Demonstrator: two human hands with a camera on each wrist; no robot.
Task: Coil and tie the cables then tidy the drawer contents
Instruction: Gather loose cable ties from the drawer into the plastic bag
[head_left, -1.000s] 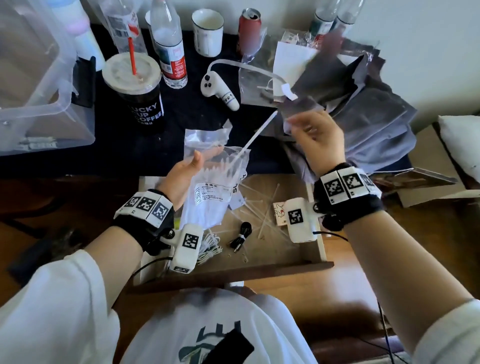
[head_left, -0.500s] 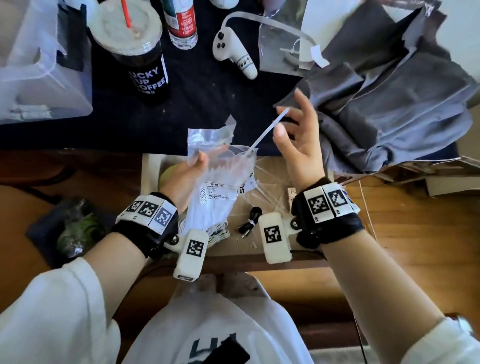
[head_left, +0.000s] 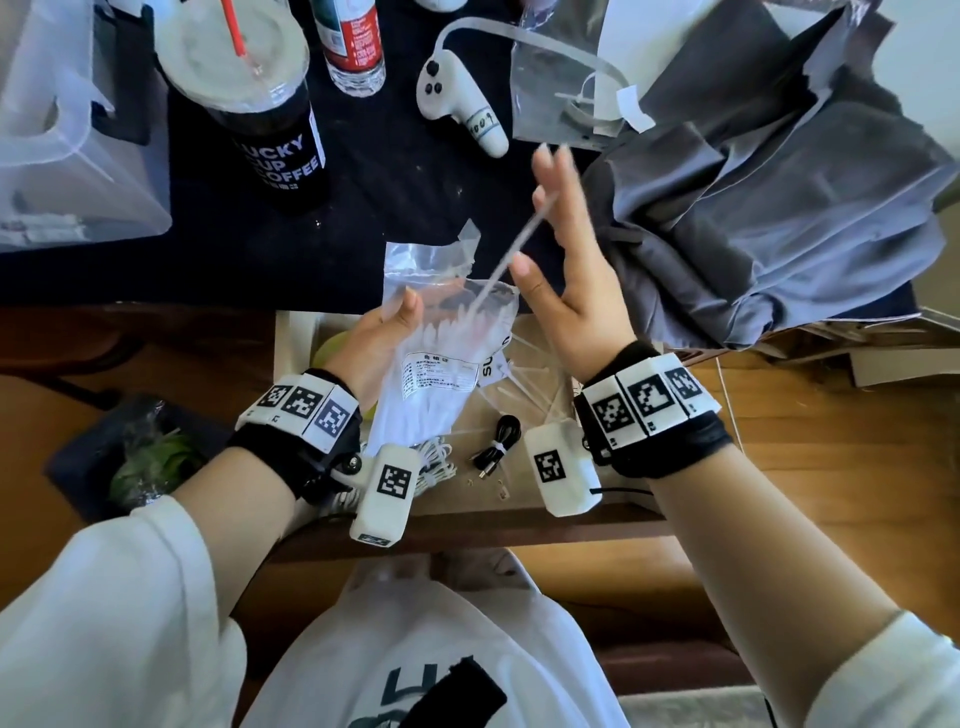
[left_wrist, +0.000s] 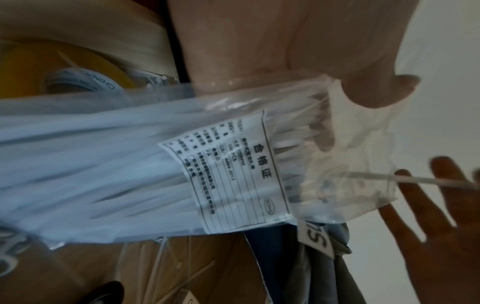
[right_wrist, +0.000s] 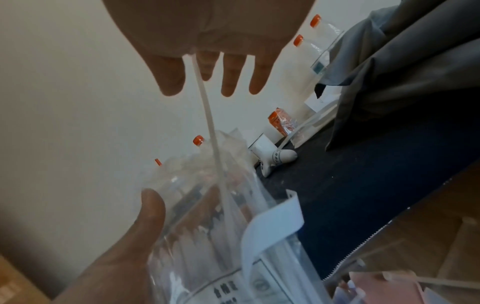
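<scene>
At far left in the head view a clear bin (head_left: 62, 156) sits on the dark tabletop beside a coffee cup (head_left: 260, 104) with a red straw, then a water bottle (head_left: 353, 47) and a white controller (head_left: 457, 104). Below them, over the open drawer (head_left: 519, 499), the left hand (head_left: 374, 348) grips a clear bag (head_left: 441, 364) of white zip ties, thumb curled onto its upper edge. Only the left wrist view shows the printed label (left_wrist: 226, 181) on the bag clearly, along with a yellow tape roll (left_wrist: 52, 70) behind it in the drawer. A coiled white cable (head_left: 436, 462) and a tied black cable (head_left: 498, 441) lie on the drawer floor among loose ties, seen from the head alone. One tie (head_left: 509, 254) slants out of the bag's mouth up to the right hand (head_left: 571, 291). The right wrist view shows that tie (right_wrist: 207, 115) running between the thumb and forefinger while the other fingers (right_wrist: 233, 74) are straight and spread; whether it is truly pinched I cannot tell. The same view picks up orange-capped bottles (right_wrist: 298, 40) by the wall. Grey cloth (head_left: 753, 208) is heaped at right.
</scene>
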